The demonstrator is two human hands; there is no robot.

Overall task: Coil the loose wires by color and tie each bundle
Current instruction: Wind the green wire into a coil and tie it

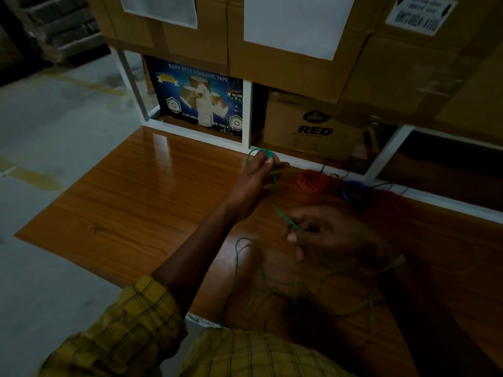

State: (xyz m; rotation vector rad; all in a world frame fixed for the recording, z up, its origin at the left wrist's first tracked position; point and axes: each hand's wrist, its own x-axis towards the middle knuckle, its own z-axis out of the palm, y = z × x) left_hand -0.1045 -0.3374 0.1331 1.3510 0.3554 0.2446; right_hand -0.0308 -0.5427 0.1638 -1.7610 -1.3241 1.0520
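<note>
The green wire (275,183) is being held at two places above the wooden bench (130,202). Small loops at its far end are being pinched by the curled fingers of the left hand (261,172), close to the white rack frame (246,112) at the bench's back edge. Nearer, a straight run of the same wire is being pinched between thumb and fingertips of the right hand (326,232). The rest of the wire is being left in slack loops on the bench in front of the yellow checked shirt (130,330), reaching to the near edge.

Containers: under the rack a blue printed carton (196,96) marked as self-adhesive tape and a brown carton (313,126) lettered RED are being kept closed; contents cannot be seen. Larger taped cartons (285,50) with white sheets are being stored above.

An orange-red coil (313,182) and a blue coil (353,190) are being kept on the bench by the back edge, right of the left hand; whether they are tied cannot be told in the dim light. Thin dark wire ends are being seen beside them.

Open room: the left part of the bench is lying bare up to its left edge, with grey floor (54,126) beyond.
</note>
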